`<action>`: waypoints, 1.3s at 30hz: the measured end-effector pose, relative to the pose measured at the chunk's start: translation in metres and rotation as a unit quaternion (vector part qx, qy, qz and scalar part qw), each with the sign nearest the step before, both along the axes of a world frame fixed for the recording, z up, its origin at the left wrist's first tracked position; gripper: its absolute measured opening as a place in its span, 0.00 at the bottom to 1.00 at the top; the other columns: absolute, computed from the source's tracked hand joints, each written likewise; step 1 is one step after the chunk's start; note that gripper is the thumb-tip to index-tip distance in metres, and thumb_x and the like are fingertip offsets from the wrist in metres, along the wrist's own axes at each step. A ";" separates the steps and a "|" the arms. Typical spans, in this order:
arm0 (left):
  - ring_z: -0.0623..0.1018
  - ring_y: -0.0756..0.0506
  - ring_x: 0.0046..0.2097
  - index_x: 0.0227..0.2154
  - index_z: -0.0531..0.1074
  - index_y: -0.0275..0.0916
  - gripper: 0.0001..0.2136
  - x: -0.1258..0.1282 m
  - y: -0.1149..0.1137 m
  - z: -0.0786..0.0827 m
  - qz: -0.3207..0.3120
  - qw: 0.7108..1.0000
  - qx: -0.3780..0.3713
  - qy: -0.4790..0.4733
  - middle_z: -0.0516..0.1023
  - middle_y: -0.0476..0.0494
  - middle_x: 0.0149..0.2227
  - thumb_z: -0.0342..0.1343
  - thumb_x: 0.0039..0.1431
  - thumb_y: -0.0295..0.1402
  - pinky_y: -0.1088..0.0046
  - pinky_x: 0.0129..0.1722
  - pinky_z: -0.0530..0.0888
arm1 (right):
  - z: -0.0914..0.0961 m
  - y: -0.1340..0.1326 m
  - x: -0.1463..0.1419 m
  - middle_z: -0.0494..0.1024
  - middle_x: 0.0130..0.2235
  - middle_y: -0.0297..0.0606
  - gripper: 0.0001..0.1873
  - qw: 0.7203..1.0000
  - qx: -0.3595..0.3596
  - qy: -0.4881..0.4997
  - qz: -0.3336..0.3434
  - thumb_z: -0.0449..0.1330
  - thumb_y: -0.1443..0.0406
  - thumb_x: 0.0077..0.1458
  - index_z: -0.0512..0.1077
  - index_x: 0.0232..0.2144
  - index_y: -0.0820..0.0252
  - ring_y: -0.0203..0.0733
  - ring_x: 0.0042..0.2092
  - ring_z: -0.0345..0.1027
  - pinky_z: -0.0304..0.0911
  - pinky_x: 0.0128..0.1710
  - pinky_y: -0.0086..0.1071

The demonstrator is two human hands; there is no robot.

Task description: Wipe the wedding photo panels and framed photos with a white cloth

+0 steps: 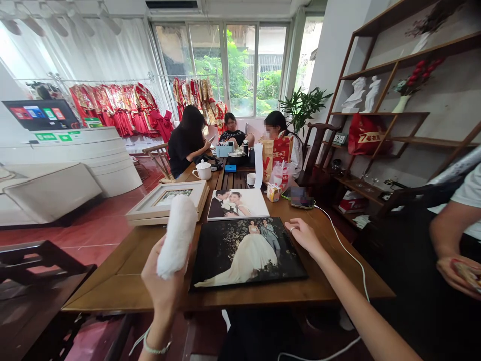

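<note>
Clasping fuzzy white cylindrical roll [177, 235] in left grip [160, 283], raised beside dark rectangular wedding-photo panel [244, 255], flat on brown wooden bench [112, 276]. Resting right grip [304, 235] by panel's far right corner, loosely spread, holding nothing (can't tell if touching). Could shed lint onto dark print if rubbed. Could skid panel into pale wedding-photo panel [236, 206] behind if braced by just 1 hand. Could snag white cable [356, 256] on right forearm.
</note>
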State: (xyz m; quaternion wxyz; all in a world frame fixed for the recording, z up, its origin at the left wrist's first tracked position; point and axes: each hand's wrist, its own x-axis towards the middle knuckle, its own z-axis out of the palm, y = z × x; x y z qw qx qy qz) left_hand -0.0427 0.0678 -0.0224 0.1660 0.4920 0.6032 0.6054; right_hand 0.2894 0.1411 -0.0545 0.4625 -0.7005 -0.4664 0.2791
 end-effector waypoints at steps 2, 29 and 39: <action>0.74 0.40 0.46 0.46 0.68 0.38 0.23 0.000 0.004 -0.006 0.031 0.998 0.039 0.047 0.74 0.43 0.45 0.59 0.47 0.41 0.64 0.46 0.71 | -0.009 0.005 0.006 0.80 0.36 0.44 0.15 1.000 -0.008 -0.025 0.010 0.58 0.57 0.48 0.71 0.38 0.58 0.51 0.44 0.71 0.60 0.47 0.43; 0.59 0.34 0.62 0.59 0.60 0.41 0.37 0.022 0.030 -0.036 -0.124 0.884 -0.030 0.449 0.62 0.37 0.61 0.49 0.40 0.20 0.53 0.57 0.63 | -0.040 0.005 -0.013 0.76 0.49 0.41 0.16 0.961 0.200 0.075 0.174 0.64 0.59 0.43 0.76 0.37 0.56 0.46 0.53 0.67 0.55 0.58 0.45; 0.58 0.39 0.63 0.59 0.59 0.44 0.38 0.024 0.037 -0.002 -0.098 0.883 0.047 0.456 0.64 0.44 0.60 0.43 0.40 0.18 0.56 0.59 0.59 | -0.027 0.001 -0.017 0.77 0.46 0.39 0.14 0.957 0.176 0.167 0.157 0.63 0.59 0.43 0.76 0.34 0.57 0.45 0.51 0.68 0.56 0.57 0.41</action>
